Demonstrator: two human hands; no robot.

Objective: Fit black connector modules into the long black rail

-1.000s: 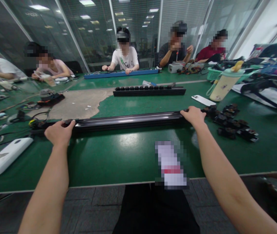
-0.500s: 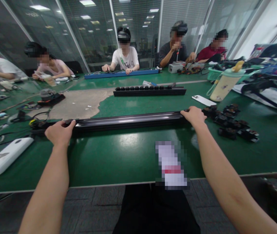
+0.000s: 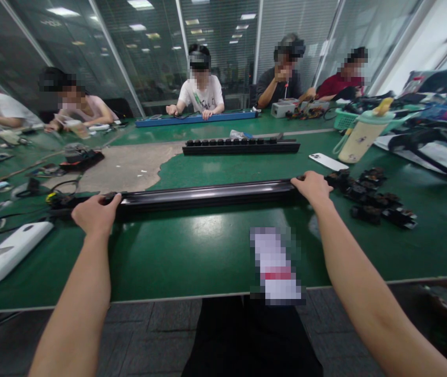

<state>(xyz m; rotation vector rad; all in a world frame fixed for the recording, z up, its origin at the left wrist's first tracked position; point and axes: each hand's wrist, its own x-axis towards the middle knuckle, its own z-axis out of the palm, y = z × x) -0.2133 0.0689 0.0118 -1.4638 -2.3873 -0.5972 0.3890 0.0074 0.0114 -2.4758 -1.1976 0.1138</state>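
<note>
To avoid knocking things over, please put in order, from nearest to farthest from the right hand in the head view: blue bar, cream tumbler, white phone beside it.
From the right hand:
1. White phone, just beyond, slightly right.
2. Cream tumbler, past it, farther right.
3. Blue bar, far side, to the left.

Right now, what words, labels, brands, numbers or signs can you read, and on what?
Nothing reads for certain.
White T-shirt: lettering, too blurred.
Pale pixelated rectangle: unreadable.
Yellow cup: printed marks, too small.
Long black bar: no text visible.
</note>
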